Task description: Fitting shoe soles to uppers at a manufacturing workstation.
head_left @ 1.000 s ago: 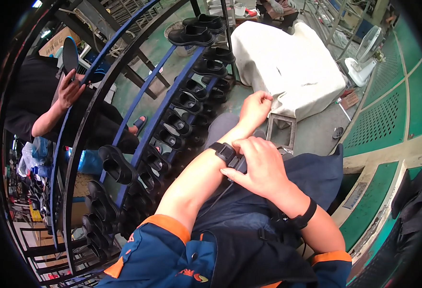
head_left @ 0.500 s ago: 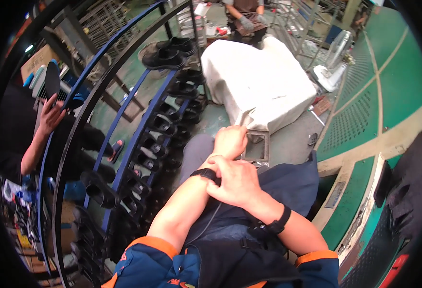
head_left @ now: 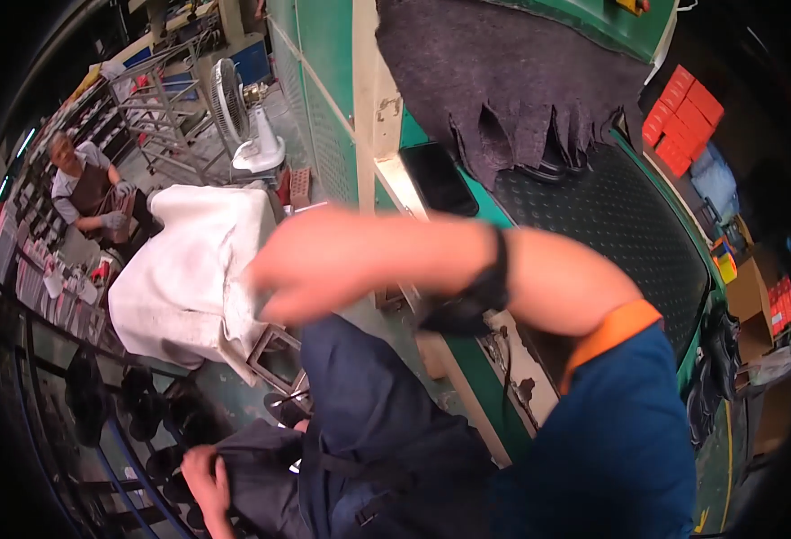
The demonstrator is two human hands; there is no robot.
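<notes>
My right hand (head_left: pixel 310 265) reaches across in front of my body, smeared by motion, so its fingers cannot be made out. A black band with a device (head_left: pixel 467 301) is strapped round that wrist. Behind the hand is a block draped in white cloth (head_left: pixel 184 283); I cannot tell whether they touch. My left hand (head_left: pixel 207 485) lies low on the left against my dark trouser leg (head_left: pixel 256 476), fingers laid over the cloth and nothing seen in them. A black phone (head_left: pixel 438 180) rests on the edge of the green machine (head_left: pixel 409 135).
A dark fringed flap (head_left: pixel 512 81) hangs over a black studded belt (head_left: pixel 620 225), with dark shoes beneath it. Black shoes (head_left: pixel 85 386) fill the rack at lower left. A white fan (head_left: pixel 252 135) stands beyond the draped block; a seated gloved person (head_left: pixel 85 184) works farther left. Orange-red boxes (head_left: pixel 681 117) are stacked right.
My view has swung right towards the machine. My hands, together at the left wrist before, have parted: the left now lies on my leg, the right is stretched out and moving.
</notes>
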